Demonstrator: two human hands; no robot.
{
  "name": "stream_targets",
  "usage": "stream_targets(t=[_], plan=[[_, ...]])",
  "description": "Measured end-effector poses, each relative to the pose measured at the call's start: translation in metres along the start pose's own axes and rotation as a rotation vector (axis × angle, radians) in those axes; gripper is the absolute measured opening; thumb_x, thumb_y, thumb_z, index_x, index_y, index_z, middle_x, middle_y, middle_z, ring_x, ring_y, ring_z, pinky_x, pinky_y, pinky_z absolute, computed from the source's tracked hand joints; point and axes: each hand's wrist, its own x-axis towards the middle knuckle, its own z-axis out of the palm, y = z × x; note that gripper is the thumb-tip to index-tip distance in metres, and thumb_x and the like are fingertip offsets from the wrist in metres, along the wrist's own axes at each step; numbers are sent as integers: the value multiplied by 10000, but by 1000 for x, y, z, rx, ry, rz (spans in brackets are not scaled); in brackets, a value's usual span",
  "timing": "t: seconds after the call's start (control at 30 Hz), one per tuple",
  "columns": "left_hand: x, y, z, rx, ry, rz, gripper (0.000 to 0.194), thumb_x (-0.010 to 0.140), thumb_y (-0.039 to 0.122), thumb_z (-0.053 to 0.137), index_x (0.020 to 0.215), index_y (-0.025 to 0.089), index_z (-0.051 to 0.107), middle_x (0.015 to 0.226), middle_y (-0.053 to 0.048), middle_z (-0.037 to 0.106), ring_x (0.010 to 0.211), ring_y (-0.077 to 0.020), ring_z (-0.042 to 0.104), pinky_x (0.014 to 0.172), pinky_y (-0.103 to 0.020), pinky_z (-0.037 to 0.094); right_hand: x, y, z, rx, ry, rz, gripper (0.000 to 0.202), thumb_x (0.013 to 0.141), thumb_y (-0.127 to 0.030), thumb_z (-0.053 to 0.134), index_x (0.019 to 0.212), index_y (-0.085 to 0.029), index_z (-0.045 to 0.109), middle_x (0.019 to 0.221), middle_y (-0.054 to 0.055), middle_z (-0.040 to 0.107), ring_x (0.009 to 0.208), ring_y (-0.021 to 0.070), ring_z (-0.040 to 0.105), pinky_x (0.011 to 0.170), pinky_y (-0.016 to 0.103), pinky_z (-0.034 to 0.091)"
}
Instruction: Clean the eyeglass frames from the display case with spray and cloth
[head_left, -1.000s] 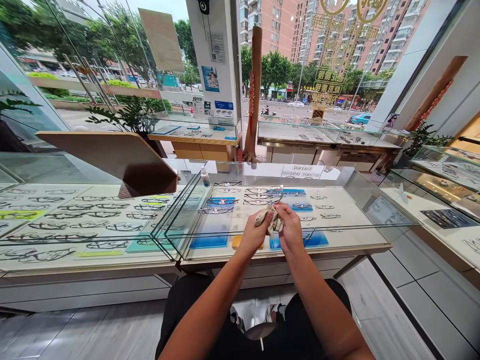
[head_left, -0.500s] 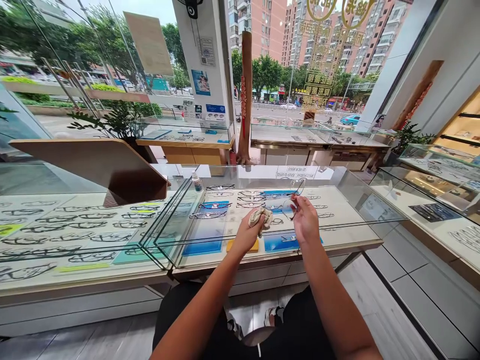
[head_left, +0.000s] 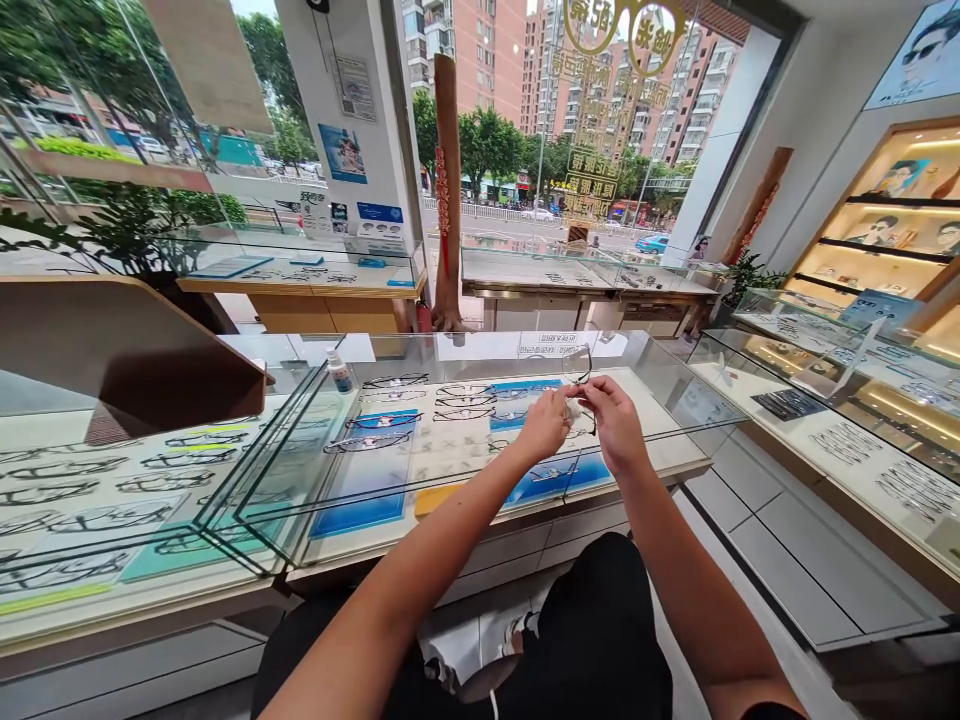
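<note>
My right hand [head_left: 616, 420] is closed on a thin-framed pair of glasses [head_left: 577, 365], one lens of which stands up above the fingers. Right beside it, my left hand [head_left: 546, 425] has its fingers closed at the same glasses. A pale bit of cloth shows between the two hands, mostly hidden by the fingers. Both hands are over a glass display case [head_left: 450, 513], in which rows of eyeglasses [head_left: 465, 402] lie on white and blue surfaces.
A small spray bottle [head_left: 339, 371] stands at the case's left side. To the left are a wooden board [head_left: 135, 350] and another case of glasses. On the right is a further glass case [head_left: 847, 440]. A tree trunk post [head_left: 447, 190] rises by the window.
My left hand with the cloth has moved right, up to the glasses in my right hand. The view has turned to the right.
</note>
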Motion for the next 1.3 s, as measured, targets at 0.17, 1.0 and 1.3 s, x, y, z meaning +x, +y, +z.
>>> stream_targets(t=[0.17, 1.0, 1.3], plan=[[-1, -9, 4, 53, -83, -13, 725, 910, 349, 694, 1551, 176, 403, 1464, -220, 566, 1364, -409, 534, 1095, -570, 436, -4, -21, -4, -80, -54, -28, 163, 880, -394, 715, 882, -244, 650, 936, 13, 774, 988, 214, 695, 942, 366, 507], [-152, 31, -235, 12, 712, 226, 619, 821, 489, 865, 1341, 249, 631, 1186, -77, 738, 1089, -258, 715, 950, -412, 583, 12, -85, 112, -298, -858, -48, 182, 951, -356, 651, 834, -217, 653, 795, 20, 736, 778, 174, 672, 787, 360, 543], [-146, 39, -263, -264, 905, 201, 594, 783, 444, 905, 1293, 261, 663, 1167, -78, 707, 1094, -239, 702, 968, -400, 589, 0, -87, 117, -345, -464, -322, 508, 846, -523, 808, 1251, -285, 615, 1263, 80, 698, 1178, 263, 657, 1032, 469, 528]])
